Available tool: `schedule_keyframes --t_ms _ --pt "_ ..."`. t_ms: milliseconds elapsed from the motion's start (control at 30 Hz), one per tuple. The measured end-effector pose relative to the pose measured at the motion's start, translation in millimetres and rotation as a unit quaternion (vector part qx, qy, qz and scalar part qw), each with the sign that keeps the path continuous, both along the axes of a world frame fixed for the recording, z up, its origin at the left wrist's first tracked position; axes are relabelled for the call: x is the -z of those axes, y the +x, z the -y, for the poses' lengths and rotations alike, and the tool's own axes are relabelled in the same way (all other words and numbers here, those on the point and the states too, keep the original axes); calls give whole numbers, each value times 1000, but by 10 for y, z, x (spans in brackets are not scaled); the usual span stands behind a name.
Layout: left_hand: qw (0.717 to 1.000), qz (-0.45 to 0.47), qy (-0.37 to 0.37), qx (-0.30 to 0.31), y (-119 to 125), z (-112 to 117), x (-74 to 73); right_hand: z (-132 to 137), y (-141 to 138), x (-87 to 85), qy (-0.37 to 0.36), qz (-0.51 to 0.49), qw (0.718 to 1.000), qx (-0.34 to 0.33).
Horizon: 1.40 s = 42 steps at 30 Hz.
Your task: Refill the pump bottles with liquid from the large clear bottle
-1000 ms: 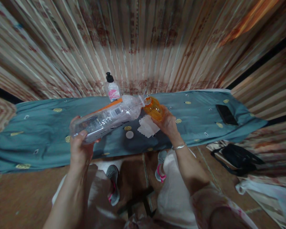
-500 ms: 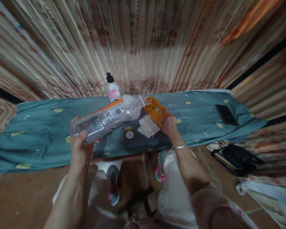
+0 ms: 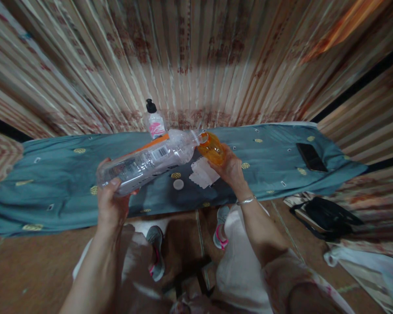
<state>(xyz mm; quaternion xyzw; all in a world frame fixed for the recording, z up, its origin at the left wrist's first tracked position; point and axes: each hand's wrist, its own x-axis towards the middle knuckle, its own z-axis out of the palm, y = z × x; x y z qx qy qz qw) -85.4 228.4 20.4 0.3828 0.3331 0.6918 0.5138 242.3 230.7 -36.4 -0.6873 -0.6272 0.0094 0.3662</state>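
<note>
Tilted almost onto its side is a large clear plastic bottle [image 3: 144,163] with a printed label and an orange strip. My left hand [image 3: 113,198] is wrapped round its base end. The bottle's open neck meets a small orange translucent container [image 3: 211,148], and my right hand [image 3: 229,165] grips that from the right. Whether liquid passes between them I cannot make out. Below the neck, a white scalloped paper or cloth piece [image 3: 204,172] lies on the table beside a round white cap [image 3: 178,184].
A pump bottle [image 3: 155,122] with a black top and pink print stands at the table's back edge. On the right of the blue-green tablecloth [image 3: 65,174] lies a black phone [image 3: 311,157]. A black bag [image 3: 327,216] rests on the floor at right; a striped curtain [image 3: 190,65] hangs behind.
</note>
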Motion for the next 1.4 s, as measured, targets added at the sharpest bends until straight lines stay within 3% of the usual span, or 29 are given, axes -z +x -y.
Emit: schedule_keyframes --t_ms 1400 --pt "1000 -18 -1 -11 47 30 -43 3 6 -29 -11 2 1000 1"
